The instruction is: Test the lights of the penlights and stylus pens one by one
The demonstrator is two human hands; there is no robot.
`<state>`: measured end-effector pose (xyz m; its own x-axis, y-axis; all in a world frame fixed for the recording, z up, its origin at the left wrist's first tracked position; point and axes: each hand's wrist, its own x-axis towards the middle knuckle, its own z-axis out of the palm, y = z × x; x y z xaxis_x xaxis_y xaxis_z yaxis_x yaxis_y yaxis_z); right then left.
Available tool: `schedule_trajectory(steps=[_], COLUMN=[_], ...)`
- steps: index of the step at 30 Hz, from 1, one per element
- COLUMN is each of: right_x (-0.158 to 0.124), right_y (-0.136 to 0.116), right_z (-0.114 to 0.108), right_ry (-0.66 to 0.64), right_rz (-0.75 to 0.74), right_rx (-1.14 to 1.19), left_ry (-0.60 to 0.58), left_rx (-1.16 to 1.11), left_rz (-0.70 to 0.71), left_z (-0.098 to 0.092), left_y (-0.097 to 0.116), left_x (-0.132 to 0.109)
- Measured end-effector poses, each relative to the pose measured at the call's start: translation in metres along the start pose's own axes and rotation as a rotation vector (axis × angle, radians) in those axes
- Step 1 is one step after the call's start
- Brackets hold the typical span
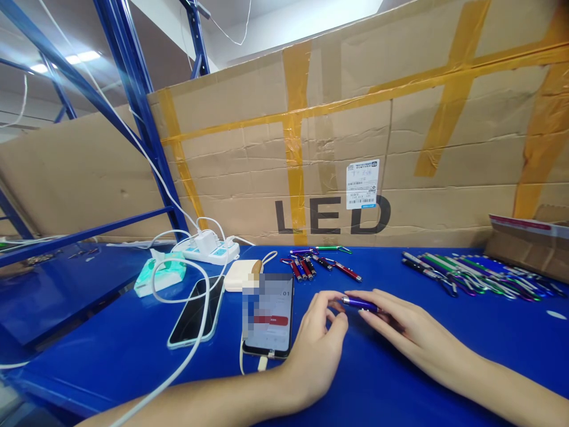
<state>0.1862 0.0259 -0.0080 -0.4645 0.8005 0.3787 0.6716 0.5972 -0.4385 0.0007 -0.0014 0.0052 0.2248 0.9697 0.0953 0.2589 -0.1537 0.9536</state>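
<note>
My right hand [406, 323] grips a small purple metal penlight [359, 303] between thumb and fingers. Its silver end points left, and the rest of it disappears into the hand. My left hand [317, 344] is right by that silver end, fingers curled and the thumb close to them. Whether it touches the penlight or pinches something small, I cannot tell. Behind the hands lies a loose group of small penlights [304, 268] in red, purple, black and green, some with clips. A larger spread of penlights with carabiner clips [478, 276] covers the table's right side.
On the blue table [133, 350], left of my hands, lie a lit phone [269, 338], a dark phone [198, 314] and a cream power bank [237, 276]. A white cable [202, 338] loops from a power strip [213, 252] near a tissue pack [160, 274]. Cardboard [249, 178] stands behind.
</note>
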Motion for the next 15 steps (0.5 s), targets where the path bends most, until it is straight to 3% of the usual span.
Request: schedule_trajectory(steps=[9,15], right_x=[0.0,-0.004], right_y=[0.0,-0.01], right_z=[0.001,-0.002], right_ry=[0.006,-0.021], right_rz=[-0.039,-0.061], right_rx=[-0.039,-0.012], left_ry=[0.038,0.071], left_rx=[-0.055,-0.134], left_rz=[0.025,0.24], left_z=[-0.002,-0.008], left_y=[0.0,-0.002], left_x=[-0.002,-0.001])
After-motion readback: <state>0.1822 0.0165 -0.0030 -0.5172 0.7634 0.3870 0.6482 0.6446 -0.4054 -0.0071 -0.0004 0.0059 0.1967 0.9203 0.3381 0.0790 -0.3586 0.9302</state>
